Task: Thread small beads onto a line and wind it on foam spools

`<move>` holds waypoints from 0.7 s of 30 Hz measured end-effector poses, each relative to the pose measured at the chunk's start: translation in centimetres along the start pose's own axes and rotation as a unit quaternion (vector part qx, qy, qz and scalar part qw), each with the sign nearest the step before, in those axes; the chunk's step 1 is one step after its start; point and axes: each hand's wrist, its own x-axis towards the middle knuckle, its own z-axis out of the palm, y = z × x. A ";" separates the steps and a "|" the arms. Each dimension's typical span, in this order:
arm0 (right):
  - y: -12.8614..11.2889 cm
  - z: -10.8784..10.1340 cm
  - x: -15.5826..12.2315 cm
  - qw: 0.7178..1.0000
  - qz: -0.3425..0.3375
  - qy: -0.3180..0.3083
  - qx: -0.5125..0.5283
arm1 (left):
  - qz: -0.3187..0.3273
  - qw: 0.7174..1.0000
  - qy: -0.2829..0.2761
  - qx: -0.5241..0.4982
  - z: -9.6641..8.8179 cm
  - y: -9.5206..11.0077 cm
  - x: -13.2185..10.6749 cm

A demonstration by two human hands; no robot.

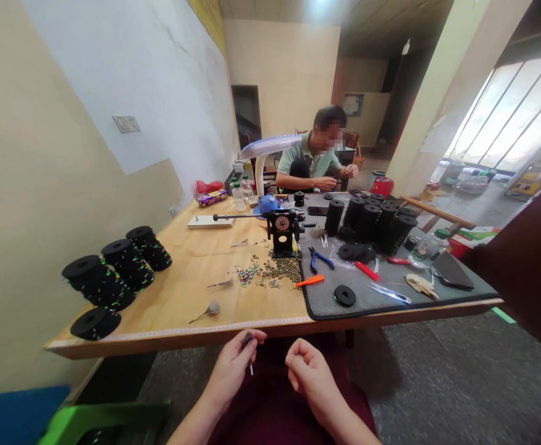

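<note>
One wooden table (191, 290), left hand (233, 364) grip clamped on one small pin (251, 368), right hand (310, 371) grip together

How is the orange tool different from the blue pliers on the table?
The orange tool has one straight handle and lies across the wooden table and grey mat's edge. The blue pliers have two handles spread apart and lie fully on the mat. Both lie flat, untouched by either hand.
</note>
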 end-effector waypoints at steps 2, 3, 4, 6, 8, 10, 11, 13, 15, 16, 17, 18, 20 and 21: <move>0.2 0.0 0.1 1.000 -0.004 -0.006 0.003 | -0.022 0.999 -0.031 0.000 0.4 0.5 -0.4; 0.4 0.0 0.1 1.000 -0.007 -0.009 -0.002 | -0.032 0.998 -0.045 0.000 0.6 0.8 -0.6; 0.5 0.0 0.2 1.000 -0.010 -0.013 -0.013 | -0.040 0.998 -0.058 -0.003 0.9 1.0 -0.8; 0.6 0.0 0.1 0.998 -0.025 -0.020 -0.046 | -0.052 0.995 -0.080 -0.024 1.6 1.3 -1.0; 0.8 0.0 0.1 0.995 -0.046 -0.024 -0.088 | -0.060 0.993 -0.090 -0.051 2.1 1.5 -1.0; 1.0 -0.2 0.1 0.990 -0.066 -0.026 -0.124 | -0.060 0.993 -0.082 -0.059 2.3 1.5 -0.8; 1.0 -0.3 0.1 0.988 -0.070 -0.028 -0.134 | -0.055 0.994 -0.073 -0.055 2.3 1.6 -0.7; 0.9 -0.4 0.1 0.988 -0.060 -0.042 -0.135 | -0.038 0.997 -0.059 -0.038 2.3 1.7 -0.5; 0.5 -0.5 0.2 0.991 -0.041 -0.061 -0.113 | -0.019 0.998 -0.051 -0.012 2.2 1.9 -0.5; 0.3 -0.5 0.2 0.993 -0.035 -0.067 -0.095 | -0.010 0.999 -0.049 0.002 2.2 2.0 -0.6; 0.0 -0.4 0.3 0.994 -0.032 -0.071 -0.073 | 0.001 0.999 -0.046 0.017 2.3 2.1 -0.7; -0.3 -0.3 0.4 0.995 -0.030 -0.078 -0.051 | 0.014 0.998 -0.041 0.035 2.3 2.2 -0.8; -0.7 0.0 0.6 0.995 -0.022 -0.097 -0.017 | 0.044 0.996 -0.024 0.072 2.6 2.2 -1.1; -0.7 0.1 0.7 0.994 -0.016 -0.104 -0.012 | 0.060 0.994 -0.015 0.090 2.7 2.1 -1.2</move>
